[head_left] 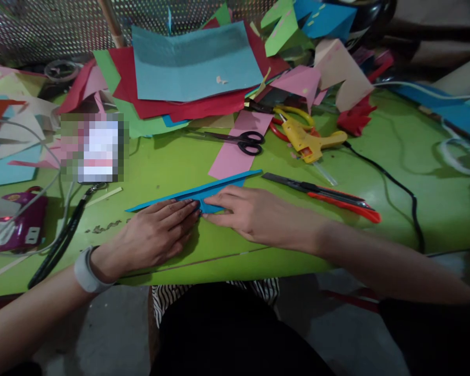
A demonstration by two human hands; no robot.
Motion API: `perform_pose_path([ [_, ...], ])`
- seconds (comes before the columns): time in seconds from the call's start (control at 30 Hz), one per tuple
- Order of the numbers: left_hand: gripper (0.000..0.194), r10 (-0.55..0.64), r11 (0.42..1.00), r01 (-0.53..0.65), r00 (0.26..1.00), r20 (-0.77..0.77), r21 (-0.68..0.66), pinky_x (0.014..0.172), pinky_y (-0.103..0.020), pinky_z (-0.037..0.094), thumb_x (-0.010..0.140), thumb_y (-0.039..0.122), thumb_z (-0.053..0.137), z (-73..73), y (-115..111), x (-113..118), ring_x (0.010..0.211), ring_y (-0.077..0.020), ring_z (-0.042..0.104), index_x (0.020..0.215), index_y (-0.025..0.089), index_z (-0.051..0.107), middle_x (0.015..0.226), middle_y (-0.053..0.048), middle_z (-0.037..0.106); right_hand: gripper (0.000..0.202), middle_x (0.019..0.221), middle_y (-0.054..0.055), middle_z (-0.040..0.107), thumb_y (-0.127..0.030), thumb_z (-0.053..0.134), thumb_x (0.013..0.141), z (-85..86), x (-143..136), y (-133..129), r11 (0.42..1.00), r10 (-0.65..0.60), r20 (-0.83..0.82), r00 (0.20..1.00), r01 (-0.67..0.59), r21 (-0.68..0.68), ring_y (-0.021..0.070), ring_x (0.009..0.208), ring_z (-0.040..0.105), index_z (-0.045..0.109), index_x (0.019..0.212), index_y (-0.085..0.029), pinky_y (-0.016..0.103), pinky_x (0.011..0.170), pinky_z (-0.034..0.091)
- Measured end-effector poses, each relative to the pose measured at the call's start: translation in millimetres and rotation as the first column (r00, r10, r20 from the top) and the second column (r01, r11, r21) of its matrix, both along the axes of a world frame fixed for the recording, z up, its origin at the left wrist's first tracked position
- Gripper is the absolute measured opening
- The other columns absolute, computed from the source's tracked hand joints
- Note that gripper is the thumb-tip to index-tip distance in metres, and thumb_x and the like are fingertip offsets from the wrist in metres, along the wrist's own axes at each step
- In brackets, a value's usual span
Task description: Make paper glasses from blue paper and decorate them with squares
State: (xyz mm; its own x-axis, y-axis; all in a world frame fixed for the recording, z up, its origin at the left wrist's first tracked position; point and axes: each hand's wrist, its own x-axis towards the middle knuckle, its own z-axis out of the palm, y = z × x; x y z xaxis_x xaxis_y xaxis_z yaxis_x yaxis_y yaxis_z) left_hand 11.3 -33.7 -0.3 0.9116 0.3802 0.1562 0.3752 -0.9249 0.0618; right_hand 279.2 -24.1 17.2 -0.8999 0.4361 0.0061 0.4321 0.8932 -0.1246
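A folded sheet of blue paper (188, 189) lies on the green table near its front edge, with a long narrow strip turned up along its far side. My left hand (156, 230) rests flat on the paper's left part, fingers stretched out. From the right, my right hand (254, 214) has its thumb and fingers closed on the paper's near edge, close to the left fingertips. Both hands cover much of the sheet. Just right of it lies a utility knife (321, 193) with an orange and black handle. Black-handled scissors (235, 139) lie beyond, partly on pink paper (227, 161).
A yellow glue gun (307, 138) with a black cord lies at back right. Stacked coloured paper (196, 62) fills the back. To the left are a blurred phone (101, 149) with a black strap and a purple device (18, 219) with a grey cable.
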Motion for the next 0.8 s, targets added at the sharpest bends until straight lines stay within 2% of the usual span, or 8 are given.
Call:
perform_pose_path([
  [0.3, 0.042, 0.022, 0.999, -0.021, 0.999, 0.045, -0.031, 0.11, -0.044, 0.051, 0.102, 0.028, 0.051, -3.1, -1.0, 0.6, 0.13, -0.0275, 0.06, 0.139, 0.011, 0.058, 0.142, -0.016, 0.061, 0.034, 0.129, 0.017, 0.068, -0.004, 0.049, 0.092, -0.5, 3.1, 2.7, 0.993, -0.029, -0.101, 0.994, 0.017, -0.116, 0.028, 0.118, 0.063, 0.072, 0.116, -0.013, 0.047, 0.1, 0.053],
  [0.37, 0.041, 0.02, 1.0, -0.019, 0.999, 0.037, -0.01, 0.109, -0.044, 0.052, 0.102, 0.028, 0.05, -3.6, -1.2, 0.8, 0.13, -0.0279, 0.061, 0.137, 0.009, 0.059, 0.142, -0.016, 0.061, 0.031, 0.128, 0.016, 0.068, -0.007, 0.048, 0.093, -0.4, 1.5, 3.7, 0.987, -0.11, -0.168, 0.98, 0.087, -0.136, 0.027, 0.119, 0.063, 0.071, 0.114, -0.014, 0.045, 0.101, 0.052],
  [0.43, 0.04, 0.019, 1.0, -0.019, 0.999, 0.034, -0.006, 0.11, -0.044, 0.052, 0.102, 0.028, 0.05, -3.3, -1.4, 1.0, 0.13, -0.0277, 0.06, 0.137, 0.009, 0.059, 0.142, -0.016, 0.061, 0.025, 0.12, 0.014, 0.071, -0.012, 0.052, 0.092, 2.4, -3.3, 5.0, 0.947, -0.297, -0.216, 0.93, 0.257, -0.191, 0.0259, 0.112, 0.066, 0.069, 0.11, -0.015, 0.04, 0.096, 0.053],
  [0.5, 0.04, 0.023, 0.999, -0.022, 0.999, 0.043, -0.025, 0.111, -0.044, 0.051, 0.102, 0.029, 0.05, -2.4, -1.5, 1.2, 0.132, -0.0271, 0.059, 0.137, 0.011, 0.059, 0.143, -0.016, 0.061, 0.015, 0.099, 0.01, 0.075, -0.02, 0.057, 0.091, 7.3, -10.4, 7.3, 0.836, -0.507, -0.142, 0.85, 0.445, -0.322, 0.0229, 0.091, 0.071, 0.069, 0.1, -0.016, 0.035, 0.081, 0.055],
  [0.57, 0.04, 0.028, 0.999, -0.026, 0.998, 0.048, -0.043, 0.112, -0.044, 0.05, 0.103, 0.029, 0.05, -1.2, -1.4, 1.5, 0.132, -0.0271, 0.059, 0.138, 0.012, 0.059, 0.143, -0.016, 0.06, 0.017, 0.074, 0.005, 0.072, -0.031, 0.059, 0.092, 11.3, -17.8, 11.0, 0.662, -0.607, 0.057, 0.793, 0.544, -0.515, 0.018, 0.064, 0.068, 0.066, 0.085, -0.017, 0.03, 0.063, 0.052],
  [0.63, 0.04, 0.03, 0.999, -0.029, 0.999, 0.04, -0.04, 0.112, -0.044, 0.05, 0.103, 0.03, 0.049, -0.2, -1.1, 1.9, 0.132, -0.0273, 0.059, 0.137, 0.012, 0.06, 0.143, -0.016, 0.06, 0.029, 0.059, 0.002, 0.067, -0.037, 0.057, 0.094, 11.3, -23.8, 15.8, 0.468, -0.586, 0.225, 0.778, 0.552, -0.69, 0.0145, 0.048, 0.063, 0.06, 0.072, -0.018, 0.027, 0.052, 0.048],
  [0.7, 0.039, 0.028, 0.999, -0.028, 0.999, 0.023, -0.018, 0.112, -0.044, 0.05, 0.104, 0.031, 0.048, 0.2, -0.9, 2.2, 0.131, -0.0271, 0.06, 0.136, 0.012, 0.061, 0.144, -0.016, 0.06, 0.033, 0.055, 0.0, 0.065, -0.038, 0.057, 0.094, 6.8, -27.7, 20.6, 0.321, -0.559, 0.283, 0.779, 0.518, -0.793, 0.0128, 0.042, 0.061, 0.055, 0.067, -0.019, 0.025, 0.048, 0.047],
  [0.8, 0.04, 0.023, 0.999, -0.023, 1.0, -0.005, 0.024, 0.111, -0.043, 0.051, 0.105, 0.033, 0.046, -0.1, -0.8, 2.0, 0.131, -0.0267, 0.06, 0.134, 0.011, 0.062, 0.144, -0.016, 0.059, 0.034, 0.053, -0.001, 0.064, -0.037, 0.061, 0.092, -1.8, -30.9, 25.9, 0.218, -0.538, 0.314, 0.782, 0.489, -0.845, 0.0111, 0.039, 0.059, 0.052, 0.065, -0.019, 0.024, 0.045, 0.047],
])
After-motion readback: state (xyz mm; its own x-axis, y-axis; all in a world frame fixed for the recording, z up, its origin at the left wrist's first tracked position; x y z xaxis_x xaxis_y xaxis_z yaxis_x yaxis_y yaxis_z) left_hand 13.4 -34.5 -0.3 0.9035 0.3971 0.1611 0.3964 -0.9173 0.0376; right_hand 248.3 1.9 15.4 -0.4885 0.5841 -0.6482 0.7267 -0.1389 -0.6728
